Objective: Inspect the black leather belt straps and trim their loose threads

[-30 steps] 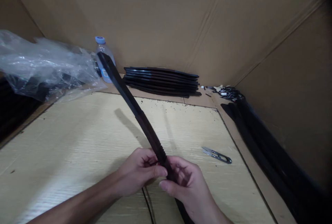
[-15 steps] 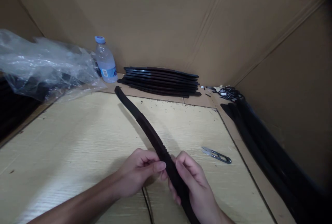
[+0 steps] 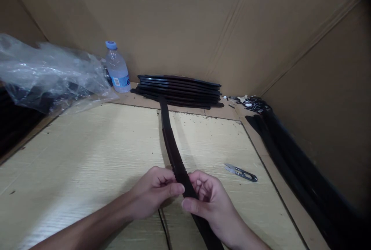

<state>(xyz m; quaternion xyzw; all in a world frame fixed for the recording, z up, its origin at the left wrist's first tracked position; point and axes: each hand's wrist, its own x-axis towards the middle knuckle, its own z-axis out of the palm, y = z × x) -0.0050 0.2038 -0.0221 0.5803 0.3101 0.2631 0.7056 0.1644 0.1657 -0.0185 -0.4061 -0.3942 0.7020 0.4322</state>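
Note:
A long, slightly curved black strip (image 3: 171, 142) runs from the bottom edge up toward the back of the board. Part of it looks like a sleeve with bunched, ridged edges near my fingers. My left hand (image 3: 162, 190) pinches the strip's left edge, thumb on top. My right hand (image 3: 210, 201) is closed round it from the right, its thumb across the upper face and its fingers curled at the far edge. A thin black cord (image 3: 164, 227) hangs below my left hand. To the right of my hands lie thread snips (image 3: 242, 172).
Several black strips (image 3: 179, 91) are stacked along the back by a water bottle (image 3: 118, 68). Clear plastic wrap (image 3: 55, 76) covers dark material at left. Long black pieces (image 3: 290, 169) and a tangle of cords (image 3: 256, 104) lie along the right cardboard wall (image 3: 333, 99).
The strip's far end has swung to the right, now overlapping the front of the stack. My right thumb has moved across onto the strip's upper face. My left hand has hardly moved.

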